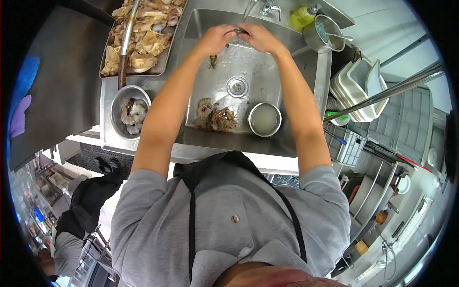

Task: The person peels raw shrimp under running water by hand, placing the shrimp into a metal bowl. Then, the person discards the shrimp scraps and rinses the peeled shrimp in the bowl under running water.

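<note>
At the far end of the steel sink (272,62), under the faucet (249,8), my left hand (216,40) and my right hand (261,38) meet with fingers curled in. Between their fingertips is a small dark shrimp (237,31), mostly covered by the fingers. A few shrimp scraps (213,61) lie below my left hand. Nearer to me, a pile of shrimp heads and shells (221,119) rests on the sink floor beside a round metal bowl (265,119) of cloudy liquid. Left of the sink, a steel bowl (116,112) contains several shrimp (134,115).
A tray of meaty bones (148,40) stands at upper left, with a long-handled tool (125,48) across it. A pot (324,33) and a yellow-green soap bottle (303,17) stand at upper right, above stacked white containers (358,88). Another person (86,205) is at lower left.
</note>
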A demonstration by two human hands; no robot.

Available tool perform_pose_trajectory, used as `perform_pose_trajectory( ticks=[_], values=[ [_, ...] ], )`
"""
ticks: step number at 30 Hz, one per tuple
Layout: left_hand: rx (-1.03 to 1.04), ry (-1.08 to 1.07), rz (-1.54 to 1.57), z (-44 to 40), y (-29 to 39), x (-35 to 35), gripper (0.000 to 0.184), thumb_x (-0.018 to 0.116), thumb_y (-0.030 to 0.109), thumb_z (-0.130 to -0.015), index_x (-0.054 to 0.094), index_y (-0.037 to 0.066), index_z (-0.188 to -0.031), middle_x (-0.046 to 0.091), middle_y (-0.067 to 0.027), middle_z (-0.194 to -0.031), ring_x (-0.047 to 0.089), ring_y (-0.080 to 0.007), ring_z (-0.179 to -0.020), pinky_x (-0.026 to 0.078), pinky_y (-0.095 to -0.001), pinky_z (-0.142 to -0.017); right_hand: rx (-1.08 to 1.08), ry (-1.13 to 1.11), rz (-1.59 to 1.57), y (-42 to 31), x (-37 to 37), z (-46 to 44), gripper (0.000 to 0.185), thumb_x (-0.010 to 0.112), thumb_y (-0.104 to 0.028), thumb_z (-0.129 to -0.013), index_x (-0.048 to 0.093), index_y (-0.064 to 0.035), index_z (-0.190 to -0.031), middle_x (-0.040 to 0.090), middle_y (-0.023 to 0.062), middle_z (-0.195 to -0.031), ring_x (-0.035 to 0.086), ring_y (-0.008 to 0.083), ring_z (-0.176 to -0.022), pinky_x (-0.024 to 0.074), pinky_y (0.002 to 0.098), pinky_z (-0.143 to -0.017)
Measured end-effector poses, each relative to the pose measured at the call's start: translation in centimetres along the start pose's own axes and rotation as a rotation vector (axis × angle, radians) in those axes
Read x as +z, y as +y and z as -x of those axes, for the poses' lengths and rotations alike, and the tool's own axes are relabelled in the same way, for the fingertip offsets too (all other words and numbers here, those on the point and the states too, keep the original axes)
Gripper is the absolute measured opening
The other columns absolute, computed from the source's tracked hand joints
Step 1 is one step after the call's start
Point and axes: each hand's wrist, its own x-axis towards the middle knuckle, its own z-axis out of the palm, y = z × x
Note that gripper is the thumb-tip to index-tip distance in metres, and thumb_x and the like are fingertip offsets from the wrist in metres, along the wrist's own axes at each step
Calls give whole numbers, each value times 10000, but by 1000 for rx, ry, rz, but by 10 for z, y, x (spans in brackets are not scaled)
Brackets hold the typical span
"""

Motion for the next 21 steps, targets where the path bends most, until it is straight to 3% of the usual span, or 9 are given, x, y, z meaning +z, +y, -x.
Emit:
perform_pose_trajectory(
  ticks=[1,3,4,7,8,11,15,17,21],
  values=[
    [54,67,56,-1,-1,0,296,541,273,-919,607,40,-1089,638,-128,-904,606,-280,-843,461,-361,-777,2,0,-6,2,-4,-6,297,552,-203,-856,595,-26,-1091,619,200,-1038,582,371,-969,455,409,-818],
    [-73,-20,55,5,0,-10,297,535,281,-924,599,41,-1088,632,-111,-874,594,-240,-818,458,-344,-763,130,-115,50,8,7,-11,260,499,-221,-915,599,-15,-1040,625,206,-982,588,389,-904,458,419,-768],
    [-161,-90,50,0,3,-17,299,530,288,-929,591,42,-1087,626,-94,-844,581,-199,-793,455,-327,-748,44,-69,107,7,8,-12,258,489,-238,-927,583,1,-953,624,204,-901,576,399,-804,462,412,-732],
    [-218,-123,94,3,7,-24,296,524,304,-932,594,47,-1060,588,-59,-778,538,-165,-741,444,-307,-711,26,-99,102,3,5,-16,246,496,-271,-918,578,-39,-915,602,224,-806,561,436,-762,453,468,-687],
    [-201,-93,95,6,8,-24,294,517,314,-934,597,58,-1054,563,-46,-746,519,-159,-714,439,-310,-688,-38,-65,156,14,13,-20,253,489,-275,-920,590,-47,-883,616,198,-766,584,408,-710,462,466,-648],
    [-292,-99,100,8,7,-26,277,512,309,-935,603,72,-1044,539,-34,-727,505,-148,-695,428,-309,-653,-43,-37,185,14,13,-24,388,469,-351,-916,667,-30,-827,630,221,-827,595,410,-795,466,460,-697],
    [-357,-93,106,9,17,-34,266,518,304,-930,620,74,-1016,521,-8,-718,485,-124,-676,409,-280,-632,-76,130,-103,4,14,-21,333,499,-309,-900,653,-19,-845,641,201,-782,610,395,-748,469,450,-668],
    [-456,-138,404,12,18,-36,270,524,298,-927,629,55,-977,510,15,-720,459,-101,-659,392,-248,-626,300,126,-330,6,13,-20,286,535,-272,-872,639,-16,-946,654,173,-769,621,368,-714,478,441,-685],
    [-598,0,499,39,24,-60,252,533,252,-929,627,20,-963,505,19,-728,456,-92,-670,400,-236,-652,540,211,-700,44,44,-22,320,546,-259,-870,611,-4,-1053,656,147,-769,617,317,-689,485,413,-700]
  ],
)
